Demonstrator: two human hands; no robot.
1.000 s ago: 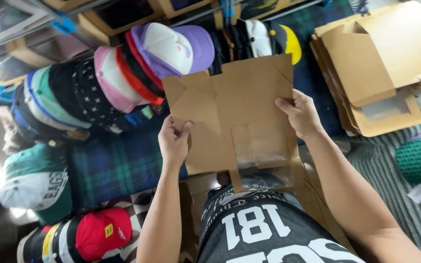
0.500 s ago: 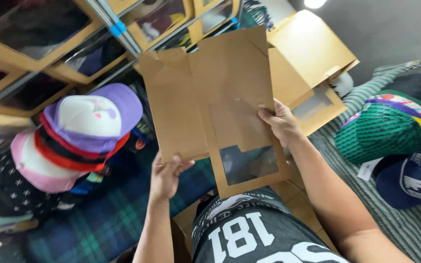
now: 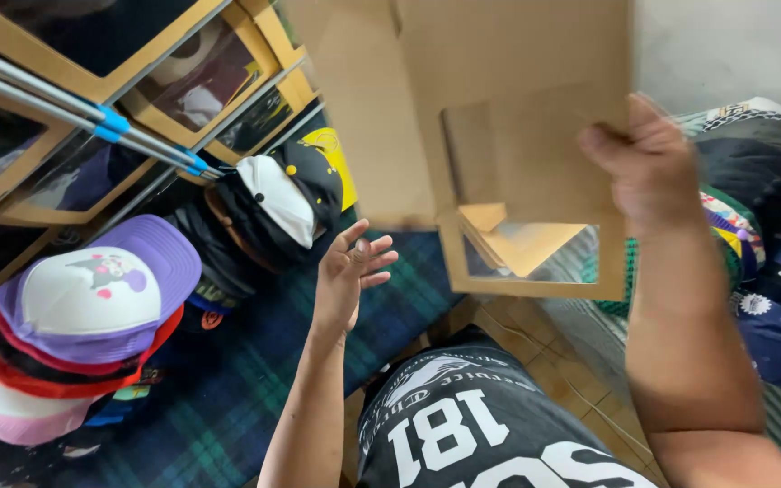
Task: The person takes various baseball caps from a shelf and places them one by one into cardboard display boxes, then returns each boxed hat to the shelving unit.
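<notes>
Plaid blanket [image 3: 228, 398] below; right hand [image 3: 648, 172] pinches box [image 3: 499, 117] edge.

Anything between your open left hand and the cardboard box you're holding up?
Nothing: in the head view the left hand is apart from the box, only the plaid blanket behind the gap.

Caps across the plaid blanket

Under me a dark green-and-blue plaid blanket [image 3: 228, 398] covers the surface; a stack of caps, purple-and-white one [image 3: 101, 294] on top, lies at my left, black and white caps [image 3: 273, 203] just beyond.
</notes>
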